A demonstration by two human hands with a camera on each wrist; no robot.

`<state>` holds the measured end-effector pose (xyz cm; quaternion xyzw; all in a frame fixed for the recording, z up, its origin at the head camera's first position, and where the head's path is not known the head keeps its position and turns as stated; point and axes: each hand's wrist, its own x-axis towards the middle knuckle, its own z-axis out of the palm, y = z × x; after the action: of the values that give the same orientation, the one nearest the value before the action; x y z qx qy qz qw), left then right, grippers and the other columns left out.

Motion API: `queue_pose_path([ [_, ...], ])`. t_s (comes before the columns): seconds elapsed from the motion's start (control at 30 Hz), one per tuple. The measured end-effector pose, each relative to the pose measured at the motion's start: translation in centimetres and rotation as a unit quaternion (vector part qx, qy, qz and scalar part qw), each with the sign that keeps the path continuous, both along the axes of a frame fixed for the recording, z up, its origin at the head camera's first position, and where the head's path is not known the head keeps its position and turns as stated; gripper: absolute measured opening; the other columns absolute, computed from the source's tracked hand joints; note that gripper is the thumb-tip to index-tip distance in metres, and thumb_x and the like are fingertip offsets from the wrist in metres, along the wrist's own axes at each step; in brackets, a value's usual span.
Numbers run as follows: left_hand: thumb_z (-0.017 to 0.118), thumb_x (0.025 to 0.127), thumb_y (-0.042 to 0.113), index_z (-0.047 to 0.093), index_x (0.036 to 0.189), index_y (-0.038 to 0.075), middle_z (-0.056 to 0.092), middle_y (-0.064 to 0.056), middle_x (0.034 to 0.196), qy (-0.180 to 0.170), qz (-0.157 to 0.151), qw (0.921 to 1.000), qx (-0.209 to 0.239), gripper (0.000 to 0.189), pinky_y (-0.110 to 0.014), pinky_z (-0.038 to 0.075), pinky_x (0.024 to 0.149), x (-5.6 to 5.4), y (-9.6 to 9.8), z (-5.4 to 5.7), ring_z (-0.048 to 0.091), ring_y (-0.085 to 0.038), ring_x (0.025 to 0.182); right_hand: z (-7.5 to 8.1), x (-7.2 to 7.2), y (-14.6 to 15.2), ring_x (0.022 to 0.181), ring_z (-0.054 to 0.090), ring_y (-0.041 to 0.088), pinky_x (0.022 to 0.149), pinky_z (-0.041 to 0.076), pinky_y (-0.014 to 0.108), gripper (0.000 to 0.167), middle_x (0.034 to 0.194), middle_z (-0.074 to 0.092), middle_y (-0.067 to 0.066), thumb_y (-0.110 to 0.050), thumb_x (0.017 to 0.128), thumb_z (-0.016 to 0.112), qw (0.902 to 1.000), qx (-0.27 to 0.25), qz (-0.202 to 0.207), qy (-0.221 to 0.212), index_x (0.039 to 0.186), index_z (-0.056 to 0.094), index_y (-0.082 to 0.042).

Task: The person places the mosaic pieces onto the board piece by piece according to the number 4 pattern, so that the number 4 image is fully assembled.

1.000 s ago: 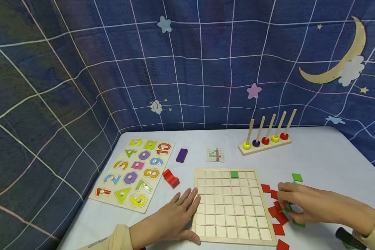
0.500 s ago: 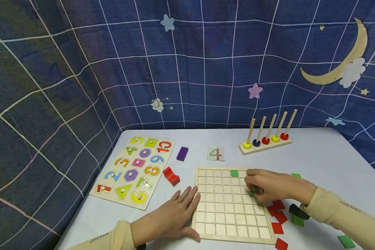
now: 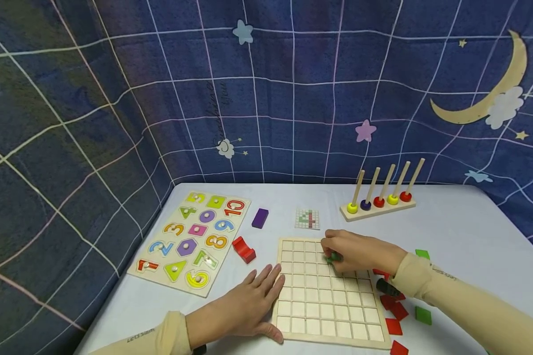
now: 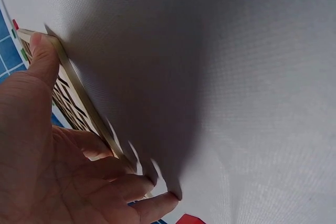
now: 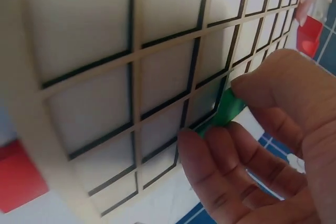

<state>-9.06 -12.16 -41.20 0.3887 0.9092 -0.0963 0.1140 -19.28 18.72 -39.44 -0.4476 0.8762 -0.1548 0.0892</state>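
A pale wooden grid board lies on the white table. My left hand rests at its left edge, fingers straight and spread; in the left wrist view, the thumb touches the board's rim. Over the upper part of the grid, my right hand pinches a green square tile between thumb and fingertips, close to the cells. The right fingers cover part of the top rows. Several red tiles lie along the board's right side, with green tiles beside them, partly under the right forearm.
Behind the board lies a small pattern card. A peg stand with rings is at the back right. To the left are a number puzzle, a purple block and a red curved block. A patterned curtain hangs behind.
My right hand has moved left from the loose tiles to the upper grid, carrying a green tile. A green tile seen earlier in the top row is now hidden. My left hand stays put.
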Motion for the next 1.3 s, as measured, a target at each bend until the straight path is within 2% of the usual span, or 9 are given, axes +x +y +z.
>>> queue_pose_path([
  [0.27, 0.052, 0.088, 0.089, 0.030, 0.169, 0.007, 0.026, -0.017, 0.178, 0.004, -0.002, 1.0000, 0.001, 0.118, -0.051, 0.041, 0.127, 0.0, 0.0, -0.2, 0.030, -0.034, 0.165, -0.6, -0.6, -1.6, 0.073, 0.049, 0.003, 0.065, 0.046, 0.017, 0.010, 0.087, 0.061, 0.000, -0.002, 0.095, 0.079, 0.9999, 0.000, 0.000, -0.011, 0.090, 0.074, -0.008],
  [0.53, 0.053, 0.087, 0.089, 0.030, 0.169, 0.006, 0.025, -0.018, 0.178, -0.002, 0.007, 1.0000, 0.006, 0.118, -0.053, 0.041, 0.127, 0.2, -0.3, 0.0, 0.030, -0.034, 0.165, -0.5, -0.1, -2.9, 0.072, 0.046, 0.002, 0.063, 0.044, 0.018, 0.014, 0.082, 0.057, -0.001, 0.005, 0.092, 0.078, 0.9999, -0.004, -0.007, 0.007, 0.084, 0.074, -0.005],
  [0.8, 0.052, 0.087, 0.089, 0.029, 0.170, 0.007, 0.024, -0.017, 0.179, -0.007, 0.008, 0.9999, 0.006, 0.119, -0.053, 0.040, 0.128, 0.1, -0.1, -0.1, 0.029, -0.034, 0.166, -0.5, 0.0, -2.4, 0.072, 0.048, 0.002, 0.063, 0.046, 0.018, 0.011, 0.085, 0.060, 0.001, 0.004, 0.092, 0.079, 0.9997, -0.006, -0.025, -0.003, 0.087, 0.076, -0.005],
  [0.97, 0.053, 0.086, 0.090, 0.029, 0.169, 0.007, 0.024, -0.017, 0.179, -0.007, 0.007, 0.9999, 0.002, 0.120, -0.053, 0.040, 0.127, 0.0, 0.0, 0.1, 0.029, -0.034, 0.165, -0.6, -0.1, -2.2, 0.073, 0.051, 0.002, 0.064, 0.049, 0.017, 0.011, 0.086, 0.062, 0.001, 0.002, 0.093, 0.080, 0.9997, -0.018, -0.016, 0.006, 0.088, 0.076, -0.006],
  [1.13, 0.054, 0.086, 0.089, 0.028, 0.170, 0.007, 0.023, -0.018, 0.179, -0.017, 0.009, 0.9998, 0.007, 0.120, -0.054, 0.040, 0.127, -0.1, -0.1, 0.2, 0.029, -0.035, 0.165, -0.5, -0.1, -1.4, 0.075, 0.059, 0.006, 0.068, 0.053, 0.017, 0.007, 0.089, 0.066, 0.003, 0.000, 0.093, 0.080, 0.9994, -0.034, 0.002, 0.002, 0.092, 0.077, -0.007],
  [1.3, 0.055, 0.086, 0.088, 0.029, 0.169, 0.005, 0.024, -0.019, 0.178, -0.016, 0.004, 0.9997, 0.015, 0.120, -0.055, 0.041, 0.126, 0.0, 0.0, 0.2, 0.031, -0.037, 0.164, 0.0, 0.1, 0.4, 0.082, 0.059, 0.009, 0.074, 0.055, 0.020, 0.004, 0.094, 0.067, 0.001, -0.006, 0.095, 0.081, 0.9993, -0.035, -0.011, 0.007, 0.096, 0.078, -0.009],
])
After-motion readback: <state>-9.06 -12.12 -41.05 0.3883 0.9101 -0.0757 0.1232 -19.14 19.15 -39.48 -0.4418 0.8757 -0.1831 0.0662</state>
